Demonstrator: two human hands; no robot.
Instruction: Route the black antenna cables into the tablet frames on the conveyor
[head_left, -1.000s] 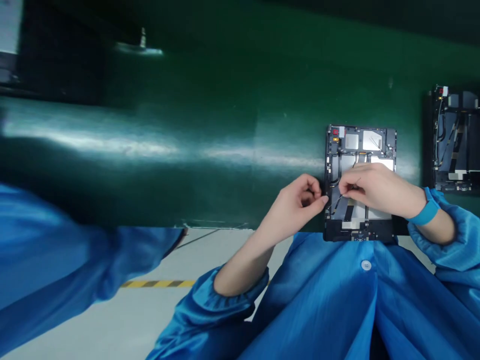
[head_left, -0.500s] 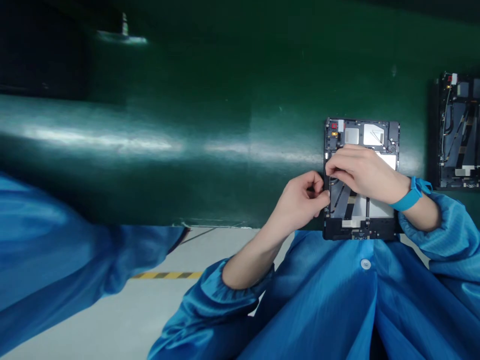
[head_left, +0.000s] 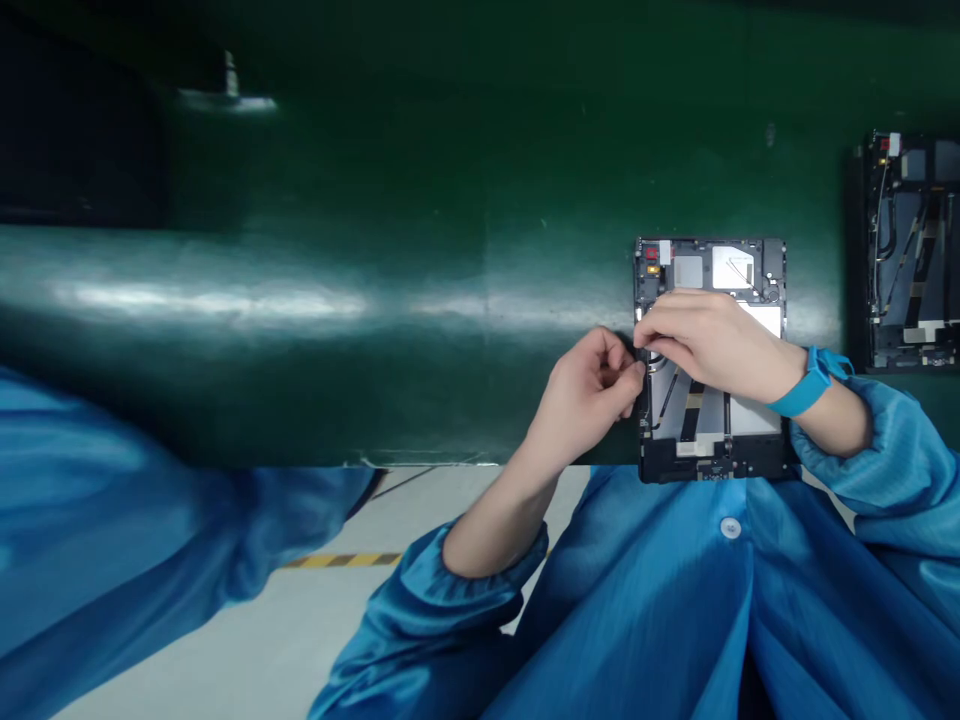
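Note:
An opened tablet chassis [head_left: 709, 440] lies on the green belt [head_left: 420, 250] near its front edge, with metal shields, black cables and flat ribbons showing. My right hand [head_left: 712, 340] lies over its upper left part, fingers pinched together at the left rim on something too small to name. My left hand [head_left: 596, 385] is curled beside that same rim, thumb and fingertips meeting at the chassis edge. A blue band circles my right wrist [head_left: 806, 385].
A second opened tablet chassis [head_left: 911, 250] lies on the belt at the far right. A blue sleeve [head_left: 150, 540] of another person fills the lower left. Below the belt edge is grey floor with a yellow-black stripe [head_left: 337, 560].
My right hand has moved up and left across the chassis, from its middle to the upper left rim. My left hand stayed beside the left edge.

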